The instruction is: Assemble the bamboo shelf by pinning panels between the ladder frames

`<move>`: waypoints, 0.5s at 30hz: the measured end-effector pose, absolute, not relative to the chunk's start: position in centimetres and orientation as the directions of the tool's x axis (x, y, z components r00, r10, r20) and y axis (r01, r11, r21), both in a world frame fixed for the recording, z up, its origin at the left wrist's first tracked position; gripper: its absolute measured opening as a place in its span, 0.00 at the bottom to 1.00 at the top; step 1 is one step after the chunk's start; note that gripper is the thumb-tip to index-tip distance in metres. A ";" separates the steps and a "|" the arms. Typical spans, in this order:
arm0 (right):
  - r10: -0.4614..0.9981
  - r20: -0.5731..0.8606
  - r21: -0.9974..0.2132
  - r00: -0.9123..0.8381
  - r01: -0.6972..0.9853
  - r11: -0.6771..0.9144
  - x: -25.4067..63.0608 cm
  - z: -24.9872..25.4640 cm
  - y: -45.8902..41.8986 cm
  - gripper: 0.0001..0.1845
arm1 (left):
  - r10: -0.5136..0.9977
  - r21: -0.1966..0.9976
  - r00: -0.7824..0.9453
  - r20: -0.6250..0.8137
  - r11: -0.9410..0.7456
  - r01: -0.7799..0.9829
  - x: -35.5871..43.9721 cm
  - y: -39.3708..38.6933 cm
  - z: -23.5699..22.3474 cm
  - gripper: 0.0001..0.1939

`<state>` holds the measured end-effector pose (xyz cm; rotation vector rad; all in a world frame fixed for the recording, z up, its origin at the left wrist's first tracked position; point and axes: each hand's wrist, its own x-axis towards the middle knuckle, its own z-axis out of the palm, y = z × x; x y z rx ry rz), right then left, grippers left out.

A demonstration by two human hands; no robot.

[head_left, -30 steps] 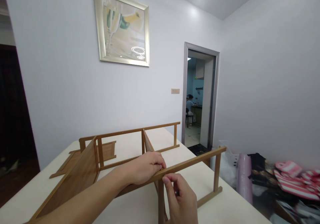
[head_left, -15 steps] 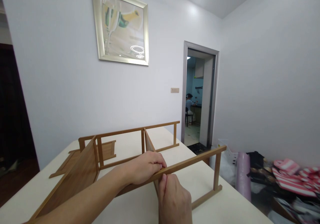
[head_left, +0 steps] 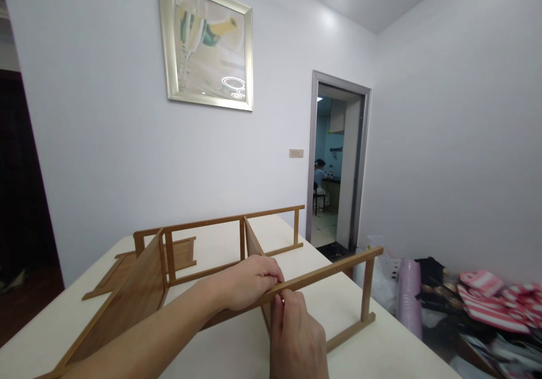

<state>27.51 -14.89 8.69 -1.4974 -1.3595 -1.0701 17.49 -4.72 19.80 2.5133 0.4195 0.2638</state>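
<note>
A brown wooden shelf frame (head_left: 339, 267) lies on its side across a white table (head_left: 203, 345). My left hand (head_left: 248, 282) is closed over the near side rail, by the spot where the middle shelf board (head_left: 253, 238) meets it. Just below, my right hand (head_left: 298, 334) is against the outer face of that rail, its thumb and fingers pinched together. Whatever they hold, if anything, is hidden. The larger shelf board (head_left: 122, 300) stands on edge at the left, joined between the two side frames.
A separate slatted wooden panel (head_left: 182, 253) lies flat behind the frame. Beyond the table's right edge are a pinkish roll (head_left: 409, 297) and red-and-white striped fabric (head_left: 491, 303). A doorway (head_left: 330, 198) opens at the back, with a person seated in the far room.
The fingers of my right hand have shifted slightly and bent more at the rail. My left hand and the shelf frame stay practically in place.
</note>
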 end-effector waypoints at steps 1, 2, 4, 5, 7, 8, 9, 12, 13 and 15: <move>0.306 0.951 -0.022 0.042 0.997 -0.067 27.6 8.8 -14.8 0.07 | 0.353 0.569 0.931 0.097 -0.787 0.239 17.5 -4.7 19.8 0.12; 0.318 0.948 -0.014 0.033 0.998 -0.060 27.7 8.9 -14.8 0.07 | 0.353 0.569 0.931 0.098 -0.787 0.238 17.5 -4.7 19.8 0.12; 0.322 0.947 -0.010 0.021 0.999 -0.036 27.9 9.1 -14.7 0.08 | 0.353 0.571 0.930 0.100 -0.786 0.237 17.6 -4.6 19.7 0.12; 0.324 0.945 -0.032 0.033 0.999 -0.009 28.0 9.2 -14.7 0.08 | 0.357 0.572 0.929 0.101 -0.785 0.240 17.7 -4.6 19.6 0.12; 0.348 0.929 -0.167 0.126 0.982 0.091 28.1 9.0 -15.0 0.09 | 0.366 0.574 0.925 0.099 -0.781 0.248 17.8 -4.4 19.5 0.12; 0.378 0.901 -0.284 0.211 0.947 0.148 28.1 8.8 -15.3 0.09 | 0.370 0.574 0.924 0.097 -0.779 0.252 17.8 -4.3 19.4 0.12; 0.421 0.852 -0.421 0.311 0.886 0.197 28.1 8.4 -15.7 0.10 | 0.371 0.574 0.924 0.096 -0.779 0.253 17.9 -4.2 19.3 0.12; 0.589 0.613 -0.770 0.527 0.567 0.293 27.9 7.1 -17.1 0.15 | 0.365 0.569 0.926 0.096 -0.783 0.250 18.0 -3.9 19.0 0.12; 0.636 0.548 -0.828 0.543 0.458 0.323 27.9 6.7 -17.7 0.17 | 0.361 0.567 0.927 0.098 -0.786 0.246 18.0 -3.9 18.9 0.12; 0.690 0.493 -0.870 0.530 0.301 0.391 28.2 6.6 -18.8 0.19 | 0.353 0.564 0.930 0.100 -0.790 0.239 18.0 -3.8 18.8 0.12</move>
